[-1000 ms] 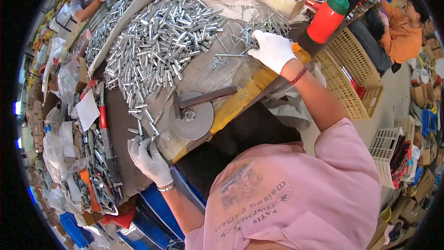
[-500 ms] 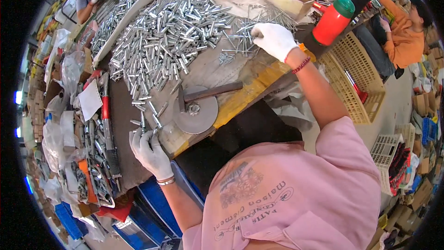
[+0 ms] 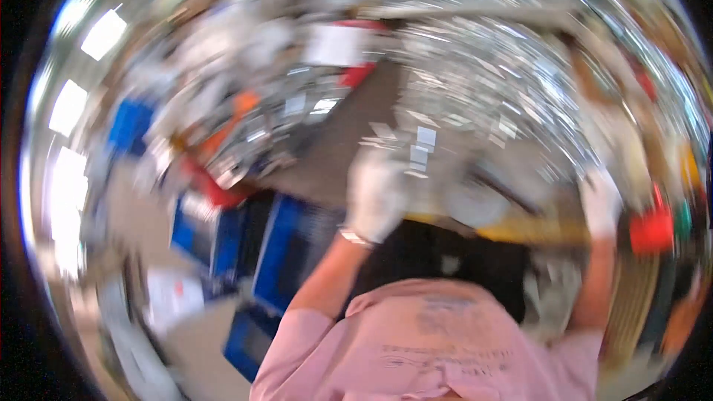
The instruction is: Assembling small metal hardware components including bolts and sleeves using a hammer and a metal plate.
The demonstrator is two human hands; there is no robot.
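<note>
The picture is smeared by motion. My left hand [image 3: 377,194], in a white glove, is over the near part of the table beside a few loose metal sleeves [image 3: 420,152]; its fingers are too blurred to read. My right hand [image 3: 600,197], also gloved in white, is at the right by the far end of the taped table edge, near the thin nails [image 3: 553,167]; whether it holds anything does not show. Between the hands a hammer [image 3: 509,191] lies across a grey round disc [image 3: 469,204]. Beyond them spreads a large heap of shiny metal sleeves [image 3: 475,74].
Yellow tape [image 3: 535,230] runs along the table's near edge. A red jar [image 3: 652,230] is right of my right hand. Tools and plastic bags crowd the left, with a white paper [image 3: 338,46] among them. Blue crates [image 3: 275,256] are below the table at the left.
The whole view has swung toward the left, so table and hands appear farther right. The picture has become blurred. No grasp or release can be made out.
</note>
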